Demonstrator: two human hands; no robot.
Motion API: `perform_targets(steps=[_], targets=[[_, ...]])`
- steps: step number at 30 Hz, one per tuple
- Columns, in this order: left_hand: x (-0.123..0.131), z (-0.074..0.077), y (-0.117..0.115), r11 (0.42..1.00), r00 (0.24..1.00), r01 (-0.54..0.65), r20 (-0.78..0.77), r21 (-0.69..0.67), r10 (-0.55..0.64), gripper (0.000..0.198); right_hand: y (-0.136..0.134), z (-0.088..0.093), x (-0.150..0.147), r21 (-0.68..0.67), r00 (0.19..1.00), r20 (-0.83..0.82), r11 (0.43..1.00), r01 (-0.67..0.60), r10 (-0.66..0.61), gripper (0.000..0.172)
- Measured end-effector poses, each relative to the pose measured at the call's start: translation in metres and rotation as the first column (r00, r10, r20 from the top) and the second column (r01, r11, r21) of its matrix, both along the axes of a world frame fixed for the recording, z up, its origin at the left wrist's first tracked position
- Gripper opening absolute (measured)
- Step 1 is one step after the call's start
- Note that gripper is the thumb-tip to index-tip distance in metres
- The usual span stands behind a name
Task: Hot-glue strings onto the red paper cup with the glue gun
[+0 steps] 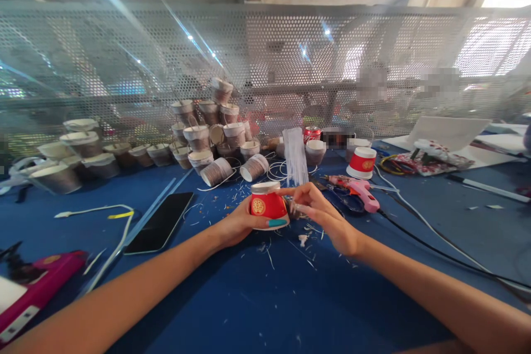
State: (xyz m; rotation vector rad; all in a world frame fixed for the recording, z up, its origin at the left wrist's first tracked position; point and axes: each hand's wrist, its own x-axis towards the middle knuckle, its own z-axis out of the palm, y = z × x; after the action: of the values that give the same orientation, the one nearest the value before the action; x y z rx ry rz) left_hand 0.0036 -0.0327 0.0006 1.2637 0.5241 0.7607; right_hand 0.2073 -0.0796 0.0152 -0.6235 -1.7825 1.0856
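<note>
Head view: red paper cup (pixel 269 206) held upside down, centre of the blue bench (pixel 265 310).
Left hand (pixel 240 225) is closed round the cup from its left side, thumb across the lower rim; cup axis near vertical, base up, mouth toward the bench. Right hand (pixel 323 215) lies just right of the cup, fingers pinched on something small and dark at its wall, too blurred to identify. Both hands equally near.

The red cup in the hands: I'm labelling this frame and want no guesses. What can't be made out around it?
- Head view: the red cup has its far side turned away; the left hand covers its lower edge.
- What the right hand pinches beside the cup is too small and blurred.
- The pink case is cut off by the left edge.
- Things behind the perforated screen are blurred.
</note>
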Motion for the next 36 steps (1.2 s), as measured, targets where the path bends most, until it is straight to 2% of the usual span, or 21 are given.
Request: perform_targets(steps=[4,8,10,12,14,16,18,20,23,25,29,32,36], targets=[[-0.001,0.001,0.0,0.999,0.999,0.018,0.045,-0.044,-0.016,0.061,0.01,-0.004,0.0,-0.046,0.983,-0.138,0.992,0.117,-0.122,0.01],[-0.002,-0.001,0.001,0.996,0.998,0.002,0.063,-0.088,0.003,0.055,0.019,-0.009,0.006,-0.003,0.916,-0.22,0.939,0.343,-0.335,0.015],[-0.002,-0.003,0.002,0.996,0.997,0.001,0.076,-0.093,0.006,0.055,0.017,-0.008,0.007,0.04,0.898,-0.262,0.925,0.377,-0.355,0.012],[-0.002,-0.004,0.003,0.997,0.997,0.004,0.081,-0.082,0.002,0.055,0.011,-0.006,0.008,0.103,0.937,-0.205,0.945,0.309,-0.284,0.009],[-0.002,-0.005,0.003,0.999,0.998,0.006,0.066,-0.054,-0.002,0.055,0.004,-0.004,0.007,0.165,0.986,-0.027,0.972,0.164,-0.162,0.009],[-0.001,-0.004,0.003,1.0,0.999,0.002,0.04,-0.024,-0.001,0.054,-0.001,-0.001,0.005,0.201,0.988,0.14,0.979,0.041,-0.07,0.012],[-0.001,-0.002,0.002,1.0,0.999,-0.001,0.036,-0.005,0.001,0.052,-0.004,0.001,0.004,0.208,0.979,0.201,0.978,-0.004,-0.038,0.014],[-0.001,-0.001,0.001,1.0,0.999,0.008,0.041,-0.001,-0.008,0.052,-0.003,0.002,0.003,0.166,0.984,0.173,0.986,0.006,-0.035,0.013],[-0.002,-0.001,0.001,1.0,0.998,0.022,0.055,-0.021,-0.021,0.056,0.002,0.0,0.002,0.073,0.998,0.031,0.996,0.051,-0.053,0.009],[-0.003,-0.002,0.002,0.999,0.997,0.012,0.071,-0.047,-0.009,0.057,0.007,-0.004,0.004,0.052,0.99,-0.07,0.99,0.13,-0.127,0.01],[-0.003,-0.002,0.002,0.995,0.994,0.007,0.109,-0.101,0.004,0.055,0.013,-0.01,0.008,0.099,0.935,-0.176,0.94,0.327,-0.307,0.012],[-0.002,-0.002,0.002,0.993,0.99,0.005,0.144,-0.115,0.012,0.057,0.009,-0.009,0.009,0.128,0.962,-0.155,0.961,0.246,-0.225,0.011],[-0.001,-0.002,0.003,0.996,0.992,0.006,0.126,-0.093,0.005,0.052,0.001,-0.003,0.008,0.124,0.997,0.067,0.992,0.036,-0.044,0.011]])
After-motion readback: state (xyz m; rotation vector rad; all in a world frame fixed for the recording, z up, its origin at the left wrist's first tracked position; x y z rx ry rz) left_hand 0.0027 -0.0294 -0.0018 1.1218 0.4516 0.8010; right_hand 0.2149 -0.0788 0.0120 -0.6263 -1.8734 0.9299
